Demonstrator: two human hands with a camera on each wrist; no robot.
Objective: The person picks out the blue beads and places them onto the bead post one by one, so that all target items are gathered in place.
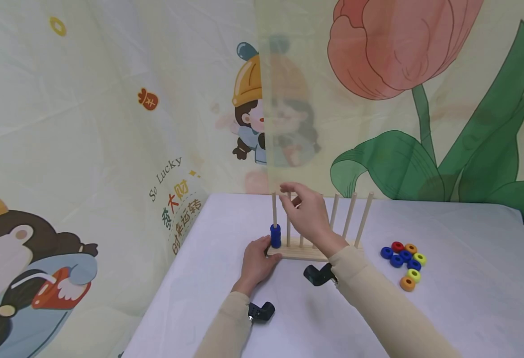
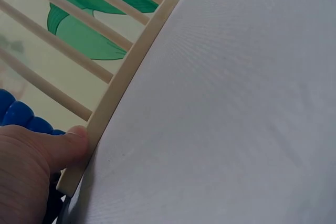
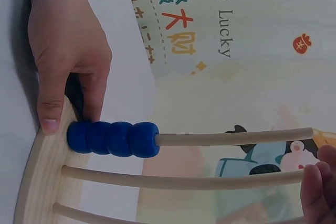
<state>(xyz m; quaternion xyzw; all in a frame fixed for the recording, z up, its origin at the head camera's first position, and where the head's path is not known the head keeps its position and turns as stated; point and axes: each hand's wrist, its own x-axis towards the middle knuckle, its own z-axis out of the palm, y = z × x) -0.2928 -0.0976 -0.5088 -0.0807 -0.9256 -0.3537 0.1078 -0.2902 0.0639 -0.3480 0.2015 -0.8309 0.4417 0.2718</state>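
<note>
Head view: left hand (image 1: 257, 261) grips the peg rack (image 1: 297, 252) base on the desk (image 1: 459, 303); right hand (image 1: 306, 214), fingers loosely curled and holding nothing, hovers at the peg tops.
Left wrist: thumb (image 2: 65, 148) presses the base edge.
Right wrist: four blue rings (image 3: 113, 139) stacked on the end peg.
Risk: I judge the rack could tip if the raised hand knocks a peg.

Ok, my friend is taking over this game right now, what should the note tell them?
Left hand: grips the end of the pale wooden peg rack base, thumb on its edge, steadying it.
Right hand: raised at the tips of the wooden pegs, fingers curled; whether it holds a ring cannot be seen.
Done: a stack of four blue rings sits on the leftmost peg.
Left: the other pegs look bare. A loose pile of blue, red, orange and yellow-green rings lies on the white tabletop, right of the rack.
</note>
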